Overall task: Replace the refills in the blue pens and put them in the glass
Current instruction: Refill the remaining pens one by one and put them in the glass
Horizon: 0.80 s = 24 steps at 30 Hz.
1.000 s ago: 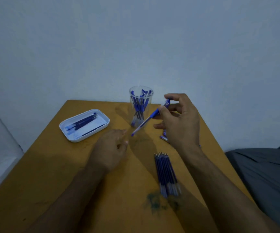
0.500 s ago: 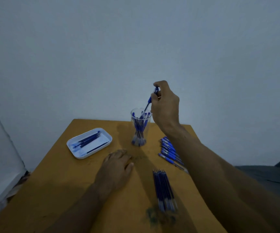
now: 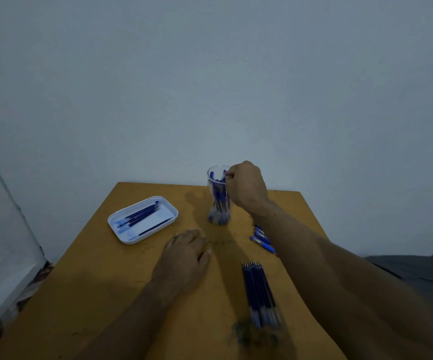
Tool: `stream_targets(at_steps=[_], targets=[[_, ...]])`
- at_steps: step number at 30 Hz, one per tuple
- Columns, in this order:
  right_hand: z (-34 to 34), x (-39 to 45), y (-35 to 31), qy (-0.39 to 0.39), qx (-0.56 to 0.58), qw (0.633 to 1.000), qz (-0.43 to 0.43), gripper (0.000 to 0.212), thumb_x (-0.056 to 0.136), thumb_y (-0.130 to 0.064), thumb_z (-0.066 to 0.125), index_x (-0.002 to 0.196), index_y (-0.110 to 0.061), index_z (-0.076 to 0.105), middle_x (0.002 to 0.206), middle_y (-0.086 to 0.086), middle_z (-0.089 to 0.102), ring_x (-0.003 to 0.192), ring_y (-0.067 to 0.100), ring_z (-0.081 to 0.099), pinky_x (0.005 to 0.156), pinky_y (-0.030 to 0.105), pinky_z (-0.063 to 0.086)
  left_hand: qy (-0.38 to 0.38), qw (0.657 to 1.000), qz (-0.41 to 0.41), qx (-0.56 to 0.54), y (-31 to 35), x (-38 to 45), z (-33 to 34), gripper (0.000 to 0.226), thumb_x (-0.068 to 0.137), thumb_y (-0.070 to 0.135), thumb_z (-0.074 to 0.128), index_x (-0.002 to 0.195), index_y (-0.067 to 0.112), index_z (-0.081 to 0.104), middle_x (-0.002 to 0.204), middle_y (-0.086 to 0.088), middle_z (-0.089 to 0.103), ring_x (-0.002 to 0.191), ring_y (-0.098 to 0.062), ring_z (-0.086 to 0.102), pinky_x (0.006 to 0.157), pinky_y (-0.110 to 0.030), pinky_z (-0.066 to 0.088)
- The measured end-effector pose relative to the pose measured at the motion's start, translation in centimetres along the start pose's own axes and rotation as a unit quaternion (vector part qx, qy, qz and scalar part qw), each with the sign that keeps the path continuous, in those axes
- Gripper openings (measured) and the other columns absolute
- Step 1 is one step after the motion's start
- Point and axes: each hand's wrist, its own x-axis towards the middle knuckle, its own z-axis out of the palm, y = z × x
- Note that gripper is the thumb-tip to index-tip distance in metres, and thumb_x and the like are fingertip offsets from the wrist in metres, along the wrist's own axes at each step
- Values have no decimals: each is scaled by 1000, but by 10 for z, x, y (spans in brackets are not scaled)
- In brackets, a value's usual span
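The right hand (image 3: pixel 248 187) is at the rim of the glass (image 3: pixel 218 201), which stands upright near the far edge of the desk (image 3: pixel 93 294). Its fingers are curled, thumb and forefinger pinched together right at the glass mouth, seemingly on the top of a blue pen (image 3: pixel 224 175), though that spot is small and dim, so the pinch is hard to confirm. The glass already holds a cluster of blue pens (image 3: pixel 219 203) standing on end, their caps reaching the rim just left of the grip.

The left hand (image 3: pixel 184 258) lies palm down on the desk, fingers loosely spread and holding nothing, near the glass on the person's side of it.

More loose pens (image 3: pixel 262 239) lie on the desk under the right forearm, partly hidden by it. Nearer the person, a bundle of refills (image 3: pixel 259 292) lies side by side, tips pointing toward the glass, just right of the left hand. A white tray (image 3: pixel 118 220) sits to the left, well apart from the glass, with several dark refills (image 3: pixel 142 214) lying in it. An ink stain (image 3: pixel 246 333) marks the desk beside the near end of the bundle
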Motion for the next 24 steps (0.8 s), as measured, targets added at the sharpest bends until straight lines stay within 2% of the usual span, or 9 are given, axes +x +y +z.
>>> stream_targets(at_steps=[4, 9, 12, 15, 17, 20, 22, 23, 24], targets=[[-2, -3, 1, 40, 43, 998, 9, 26, 96, -5, 60, 117, -7, 74, 115, 12, 71, 94, 22, 68, 81, 33, 59, -3, 1000, 1, 3, 0, 0, 1, 49, 103, 51, 34, 146, 32, 49, 158, 7, 38, 145, -12, 32, 123, -39, 22], [-7, -25, 26, 112, 38, 992, 35, 16, 97, -12, 59, 107, -10, 71, 108, 8, 64, 84, 15, 60, 67, 25, 50, -1, 1000, -4, -3, 0, 0, 1, 48, 103, 50, 36, 146, 32, 49, 158, 7, 38, 145, -12, 32, 124, -39, 21], [-2, -53, 46, -56, -120, 990, 38, 6, 95, -10, 59, 93, -12, 65, 96, 7, 66, 81, 20, 62, 71, 35, 57, 2, 1000, -1, 0, 1, 1, 3, 47, 103, 50, 37, 145, 33, 49, 157, 7, 39, 143, -12, 33, 124, -39, 21], [7, -77, 57, -211, -261, 941, 34, 15, 97, -12, 62, 112, -12, 63, 112, 8, 64, 99, 23, 65, 84, 35, 55, 4, 1000, 1, 1, -1, 2, 4, 46, 103, 50, 37, 143, 33, 51, 156, 7, 40, 143, -11, 34, 123, -39, 23], [12, -85, 70, -238, -284, 928, 46, 23, 100, -15, 60, 123, -10, 60, 122, 9, 61, 107, 24, 64, 90, 35, 52, 4, 1000, -1, 2, -1, 1, 4, 47, 102, 50, 37, 143, 33, 51, 156, 8, 41, 143, -11, 34, 123, -39, 23], [11, -91, 74, -232, -277, 930, 70, 22, 101, -13, 57, 123, -10, 59, 126, 12, 59, 109, 28, 63, 91, 38, 52, 1, 1000, -1, 4, 0, 2, 2, 47, 102, 51, 36, 144, 33, 50, 156, 7, 40, 143, -12, 33, 122, -40, 24], [6, -83, 65, -248, -227, 929, 155, 29, 103, -16, 54, 131, -8, 54, 136, 19, 56, 122, 36, 57, 102, 44, 48, 0, 1000, -2, 5, 0, 2, 2, 47, 103, 51, 36, 144, 33, 49, 157, 7, 39, 144, -12, 33, 123, -40, 24], [2, -74, 58, -289, -206, 906, 229, 41, 104, -22, 53, 141, -4, 46, 146, 21, 49, 134, 37, 48, 110, 44, 40, 1, 1000, 0, 7, 0, 2, 2, 47, 103, 51, 36, 144, 33, 49, 157, 7, 39, 144, -12, 32, 123, -40, 24], [-2, -74, 64, -325, -188, 896, 238, 53, 105, -25, 53, 147, 1, 36, 153, 22, 41, 143, 36, 39, 115, 42, 33, 1, 1000, 0, 9, 1, 1, 1, 47, 103, 51, 36, 145, 33, 49, 157, 7, 39, 145, -11, 32, 123, -40, 23]])
